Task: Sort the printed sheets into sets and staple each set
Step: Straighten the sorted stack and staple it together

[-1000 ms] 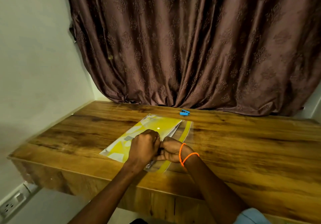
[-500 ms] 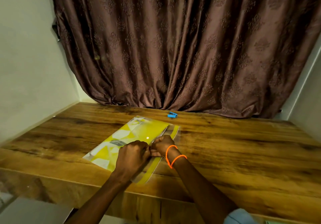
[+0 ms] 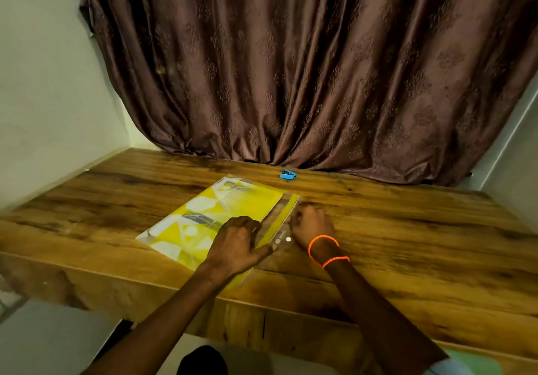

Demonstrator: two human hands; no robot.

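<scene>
While the brown curtain hangs behind the wooden bench, a clear folder of yellow printed sheets lies near its front edge. The writing's too blurry to read. Left hand rests on it, fingers curled; right hand pinches its flap. A blue stapler sits by the back edge.

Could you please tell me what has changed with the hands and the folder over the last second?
The hands have drawn apart: the left hand now lies on the yellow folder, while the right hand has pulled the clear flap open to the right. A second ago both were bunched together at the clasp. The blue stapler stayed by the curtain.
</scene>
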